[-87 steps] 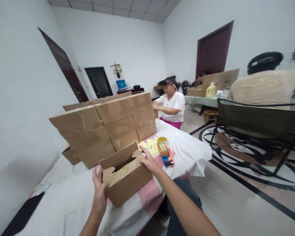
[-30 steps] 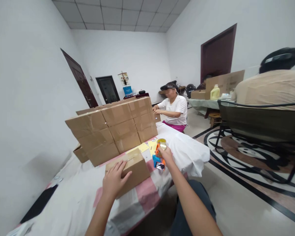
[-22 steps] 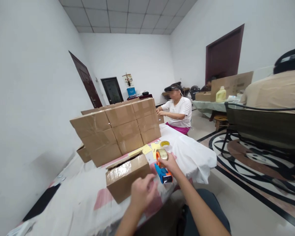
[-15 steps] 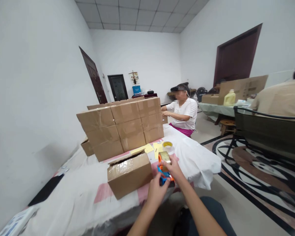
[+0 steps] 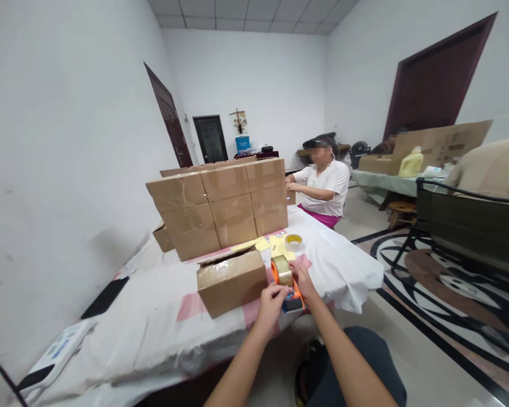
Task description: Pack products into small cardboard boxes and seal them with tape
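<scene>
An orange and blue tape dispenser (image 5: 294, 297) with a roll of clear tape (image 5: 284, 270) on it is between my two hands at the table's near edge. My left hand (image 5: 273, 302) pinches at its left side, by the blue part below the roll. My right hand (image 5: 304, 281) has its fingers wrapped round the right side of the dispenser. Just left of them stands a brown cardboard box (image 5: 233, 282), its top flap slightly raised. Beyond the dispenser a loose tape roll (image 5: 294, 242) lies beside yellow paper pieces (image 5: 279, 246).
Stacked cardboard boxes (image 5: 231, 206) stand at the table's far side. Behind them a person in white (image 5: 326, 181) sits working. A flat device (image 5: 59, 350) lies on the white-covered table (image 5: 152, 322) at the left. A dark chair (image 5: 470, 226) stands at the right.
The tape dispenser has turned in my hands, with its roll now more toward the box. My right hand has shifted from the roll to the dispenser's right side. The view has tilted down.
</scene>
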Demonstrator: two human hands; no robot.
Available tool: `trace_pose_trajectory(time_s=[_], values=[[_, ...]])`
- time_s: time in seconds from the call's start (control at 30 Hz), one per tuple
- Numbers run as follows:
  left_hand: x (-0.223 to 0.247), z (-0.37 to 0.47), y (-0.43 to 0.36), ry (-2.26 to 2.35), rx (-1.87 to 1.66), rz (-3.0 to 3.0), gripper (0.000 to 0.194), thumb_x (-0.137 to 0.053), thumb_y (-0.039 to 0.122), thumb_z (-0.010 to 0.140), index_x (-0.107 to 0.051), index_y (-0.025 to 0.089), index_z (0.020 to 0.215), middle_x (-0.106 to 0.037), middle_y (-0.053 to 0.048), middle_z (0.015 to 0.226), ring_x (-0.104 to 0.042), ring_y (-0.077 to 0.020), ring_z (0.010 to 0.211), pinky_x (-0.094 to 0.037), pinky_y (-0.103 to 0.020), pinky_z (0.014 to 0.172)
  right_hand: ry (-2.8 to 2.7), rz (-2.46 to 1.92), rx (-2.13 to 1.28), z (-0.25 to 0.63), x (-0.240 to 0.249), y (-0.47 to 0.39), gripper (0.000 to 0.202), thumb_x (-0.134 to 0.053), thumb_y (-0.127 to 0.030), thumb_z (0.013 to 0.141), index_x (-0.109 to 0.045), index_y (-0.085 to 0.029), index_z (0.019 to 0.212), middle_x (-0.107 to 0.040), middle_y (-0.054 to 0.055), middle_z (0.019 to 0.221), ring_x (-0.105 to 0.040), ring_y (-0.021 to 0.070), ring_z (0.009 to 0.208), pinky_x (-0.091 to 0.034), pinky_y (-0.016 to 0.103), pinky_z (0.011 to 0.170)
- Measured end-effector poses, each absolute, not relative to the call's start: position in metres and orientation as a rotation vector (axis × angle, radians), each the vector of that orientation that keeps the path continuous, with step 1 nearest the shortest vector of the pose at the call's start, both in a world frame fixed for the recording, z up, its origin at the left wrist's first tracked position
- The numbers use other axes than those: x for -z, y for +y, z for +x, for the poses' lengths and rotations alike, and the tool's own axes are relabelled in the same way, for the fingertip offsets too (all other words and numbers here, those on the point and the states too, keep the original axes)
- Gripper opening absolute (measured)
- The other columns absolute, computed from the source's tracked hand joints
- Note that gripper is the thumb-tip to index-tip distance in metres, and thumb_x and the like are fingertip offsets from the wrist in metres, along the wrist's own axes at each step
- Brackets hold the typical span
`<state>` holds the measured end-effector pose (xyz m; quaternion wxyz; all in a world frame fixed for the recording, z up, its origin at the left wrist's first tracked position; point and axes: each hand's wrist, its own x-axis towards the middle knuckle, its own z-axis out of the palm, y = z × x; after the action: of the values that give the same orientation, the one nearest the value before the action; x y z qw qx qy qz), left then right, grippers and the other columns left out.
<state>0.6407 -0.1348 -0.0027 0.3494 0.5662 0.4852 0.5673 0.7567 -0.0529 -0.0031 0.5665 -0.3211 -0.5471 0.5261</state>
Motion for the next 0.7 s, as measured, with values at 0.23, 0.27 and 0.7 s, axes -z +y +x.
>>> trace_pose_trajectory(time_s=[0.23,0.27,0.7], values=[[-0.015,0.638,-0.146,1.311,-1.582,1.477,0.034,-0.065,0.046,0.082,-0.070,0.016,0.065,-0.058,-0.003,0.072,-0.054,-0.0171,0.072,-0.041,-0.028,0.069,-1.250,-0.742,-1.142,0.744,0.005,-0.057,0.055,-0.056,-0.075,0.083,-0.065,-0.020,0.083,-0.069,0.006,0.082,-0.064,0.0236,0.078,-0.054,0.034,0.068],[-0.016,0.638,-0.146,1.323,-1.596,1.478,0.036,-0.066,0.046,0.082,-0.067,0.016,0.061,-0.055,-0.002,0.070,-0.051,-0.0162,0.070,-0.039,-0.028,0.067,-1.239,-0.748,-1.111,0.743,0.006,-0.057,0.055,-0.054,-0.074,0.084,-0.065,-0.020,0.084,-0.069,0.006,0.082,-0.063,0.0234,0.077,-0.053,0.034,0.069],[-0.006,0.649,-0.163,1.429,-1.464,1.397,0.040,-0.057,0.052,0.084,-0.070,0.017,0.067,-0.068,-0.007,0.076,-0.062,-0.0229,0.079,-0.045,-0.034,0.077,-1.188,-0.760,-0.763,0.766,0.002,-0.055,0.047,-0.054,-0.064,0.088,-0.066,-0.019,0.084,-0.066,0.007,0.078,-0.059,0.0230,0.075,-0.049,0.033,0.067]])
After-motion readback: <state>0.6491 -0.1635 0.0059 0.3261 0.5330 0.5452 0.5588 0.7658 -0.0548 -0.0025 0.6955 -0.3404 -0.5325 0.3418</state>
